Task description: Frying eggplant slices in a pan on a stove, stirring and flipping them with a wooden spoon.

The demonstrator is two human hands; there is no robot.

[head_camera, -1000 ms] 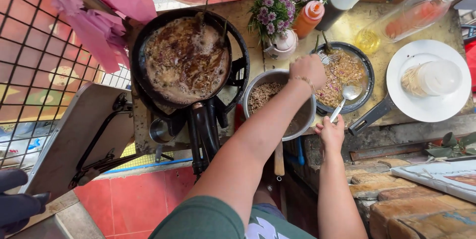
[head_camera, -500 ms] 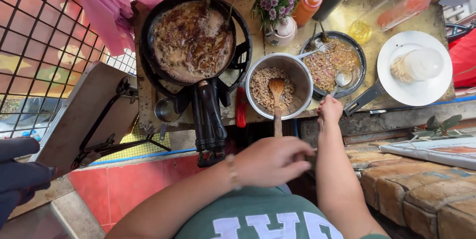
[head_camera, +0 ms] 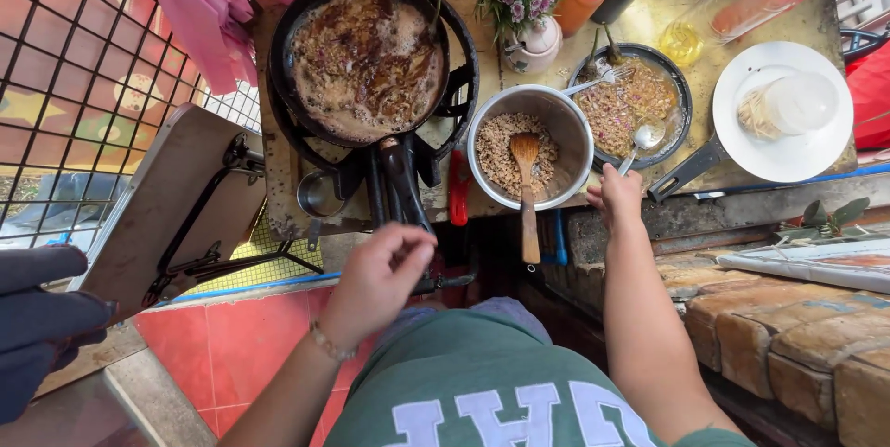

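Nearest, the left hand (head_camera: 375, 275) hangs loosely curled, fingers empty, just below the pan handle (head_camera: 400, 178). The right hand (head_camera: 616, 197) pinches a spoon (head_camera: 640, 143) resting in the dark dish (head_camera: 681, 99). Between them, a wooden spatula (head_camera: 527, 178) stands in the steel pot (head_camera: 579, 127); farther off, the frying pan (head_camera: 366, 53) holds browned food.

tight up here: the black frying pan of browned food (head_camera: 366, 57) fills the worktop's left end, its black handle (head_camera: 400, 183) jutting toward the left hand (head_camera: 375, 280). beside it, the steel pot of minced meat (head_camera: 530, 146) with its long wooden spatula (head_camera: 527, 187) crowds the small dark skillet (head_camera: 635, 106). open room only below the worktop edge, between both arms.
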